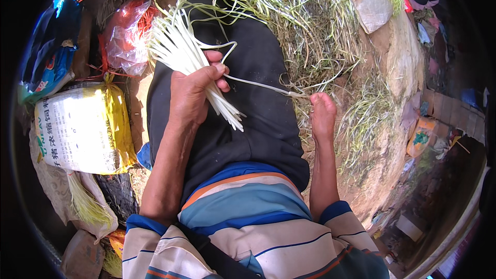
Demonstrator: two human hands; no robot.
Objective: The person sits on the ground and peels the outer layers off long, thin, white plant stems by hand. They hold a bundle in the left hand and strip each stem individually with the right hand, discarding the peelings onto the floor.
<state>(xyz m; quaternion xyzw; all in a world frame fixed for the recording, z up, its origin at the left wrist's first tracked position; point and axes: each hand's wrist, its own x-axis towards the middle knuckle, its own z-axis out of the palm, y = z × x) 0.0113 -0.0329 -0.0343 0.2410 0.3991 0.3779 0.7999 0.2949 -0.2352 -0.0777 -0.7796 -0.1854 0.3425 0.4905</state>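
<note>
Over the dark lap, left hand [194, 90] grips a bundle of pale white stalks [183, 54]; right hand [323, 113] pinches one thin stalk [258, 85].

Right hand [323, 111] fingertips buried among stalks [310, 26].

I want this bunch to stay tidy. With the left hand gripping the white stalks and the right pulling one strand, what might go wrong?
1. The strand stretched from the bunch to the right hand looks thin; it may snap or drag neighbouring stalks out.
2. The left hand grips the bunch only near its middle, so the fanned ends could slip loose.
3. Loose stalks may drop into the pile of green trimmings and get mixed in.
</note>
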